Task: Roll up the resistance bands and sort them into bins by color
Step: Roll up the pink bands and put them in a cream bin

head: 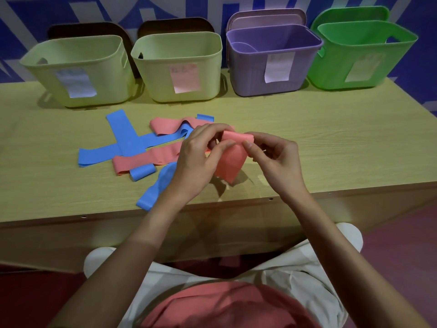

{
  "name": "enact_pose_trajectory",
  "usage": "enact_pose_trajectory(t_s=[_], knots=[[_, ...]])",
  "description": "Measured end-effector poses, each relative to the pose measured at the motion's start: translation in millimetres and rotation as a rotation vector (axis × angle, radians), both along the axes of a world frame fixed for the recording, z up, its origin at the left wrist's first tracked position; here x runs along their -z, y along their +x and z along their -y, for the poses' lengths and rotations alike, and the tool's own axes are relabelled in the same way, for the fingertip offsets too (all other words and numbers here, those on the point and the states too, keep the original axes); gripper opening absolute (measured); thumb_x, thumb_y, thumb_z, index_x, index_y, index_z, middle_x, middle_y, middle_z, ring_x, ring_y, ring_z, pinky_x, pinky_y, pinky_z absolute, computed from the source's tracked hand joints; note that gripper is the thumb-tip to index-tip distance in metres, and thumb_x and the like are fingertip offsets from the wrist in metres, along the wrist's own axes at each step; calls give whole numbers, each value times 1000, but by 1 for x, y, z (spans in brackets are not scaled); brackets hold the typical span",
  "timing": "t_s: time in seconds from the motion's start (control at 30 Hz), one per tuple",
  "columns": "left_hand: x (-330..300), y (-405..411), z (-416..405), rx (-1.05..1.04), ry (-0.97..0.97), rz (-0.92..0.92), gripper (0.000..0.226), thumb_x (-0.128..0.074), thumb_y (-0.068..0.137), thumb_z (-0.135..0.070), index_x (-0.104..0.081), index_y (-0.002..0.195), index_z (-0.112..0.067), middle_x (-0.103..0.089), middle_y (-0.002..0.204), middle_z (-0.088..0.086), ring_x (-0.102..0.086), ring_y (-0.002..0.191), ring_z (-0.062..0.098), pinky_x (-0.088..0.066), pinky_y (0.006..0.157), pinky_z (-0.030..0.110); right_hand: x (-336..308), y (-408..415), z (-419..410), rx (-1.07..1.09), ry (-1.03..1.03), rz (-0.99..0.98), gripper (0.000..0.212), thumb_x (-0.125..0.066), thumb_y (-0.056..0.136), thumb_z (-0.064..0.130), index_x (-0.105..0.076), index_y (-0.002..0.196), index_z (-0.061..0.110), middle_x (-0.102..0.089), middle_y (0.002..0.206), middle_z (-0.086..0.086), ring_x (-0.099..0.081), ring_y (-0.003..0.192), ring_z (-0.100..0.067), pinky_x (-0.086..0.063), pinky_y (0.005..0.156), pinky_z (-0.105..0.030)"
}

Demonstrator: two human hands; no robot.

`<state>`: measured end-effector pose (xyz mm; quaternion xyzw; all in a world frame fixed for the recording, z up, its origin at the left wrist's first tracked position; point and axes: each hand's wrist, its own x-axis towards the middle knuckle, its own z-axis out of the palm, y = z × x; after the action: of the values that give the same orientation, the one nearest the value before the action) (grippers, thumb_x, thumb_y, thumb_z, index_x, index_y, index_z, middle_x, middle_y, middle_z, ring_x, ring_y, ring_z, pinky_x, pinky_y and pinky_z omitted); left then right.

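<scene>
Pink resistance band [233,159], partly rolled at its top, hangs in the air just above the near part of the wooden table [331,143], held up between both hands. The left hand [201,157] pinches the roll's left end, thumb and curled fingers closed on the pink material; the right hand [274,155] pinches the right end the same way, its thumb laid across the front of the roll and the other fingers curled behind. The loose tail of the band drops below the hands, and its lower end is near the table surface; whether it touches cannot be told. To the left of the hands a heap of flat bands lies on the table: blue bands [123,131] crossed over each other, pink bands [146,159] laid among them, and one blue band [156,185] reaching to the table's front edge. Along the far edge stand four bins in a row, each with a paper label on its front: two pale yellow-green bins [78,72] [179,67] on the left, then a purple bin [272,65], then a green bin [361,58] on the right. Lids lean upright behind the bins against a blue and grey patterned wall.
</scene>
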<state>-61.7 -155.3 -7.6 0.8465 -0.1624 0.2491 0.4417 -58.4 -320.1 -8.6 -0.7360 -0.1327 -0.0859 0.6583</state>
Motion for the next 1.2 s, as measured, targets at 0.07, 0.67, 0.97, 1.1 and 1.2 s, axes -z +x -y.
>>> enact_pose_trajectory(t_s=[0.07, 0.67, 0.97, 1.1, 1.2], knots=[[1, 0, 1, -17, -37, -35, 20, -63, 90, -18, -67, 108, -12, -63, 94, -5, -55, 80, 19, -47, 76, 31, 2, 1, 1, 0, -41, 23, 14, -66, 90, 11, -70, 101, 19, -70, 84, 6, -61, 78, -9, -51, 71, -38], [-3, -5, 6, -38, -68, -105, 23, -67, 89, -23, -67, 110, -13, -65, 96, -5, -56, 81, 6, -46, 75, 18, 4, 6, 2, 49, 23, 17, 15, -71, 84, 2, -71, 96, 10, -70, 91, -10, -62, 74, -9, -50, 70, -18], [-1, 1, 4, -24, -29, -99, 21, -66, 89, -18, -69, 110, -13, -63, 95, -8, -56, 77, 13, -44, 74, 15, 5, 6, 3, 63, -7, 2, 10, -68, 89, 11, -72, 96, 15, -71, 91, -4, -65, 81, -21, -54, 72, -36], [0, 3, 4, -1, -151, -198, 20, -63, 91, -21, -69, 109, -13, -68, 96, -5, -60, 83, 27, -50, 75, 35, 5, 5, 3, 21, -28, 58, 24, -74, 82, 9, -68, 105, 13, -67, 107, -11, -65, 88, -13, -53, 71, -23], [0, 4, 4, 10, -224, -270, 17, -62, 92, -21, -70, 104, -12, -70, 91, -1, -63, 84, 22, -51, 77, 38, 7, 4, 3, -12, -38, 124, 29, -73, 82, 3, -63, 108, 13, -65, 110, -11, -66, 90, -16, -52, 74, -23]])
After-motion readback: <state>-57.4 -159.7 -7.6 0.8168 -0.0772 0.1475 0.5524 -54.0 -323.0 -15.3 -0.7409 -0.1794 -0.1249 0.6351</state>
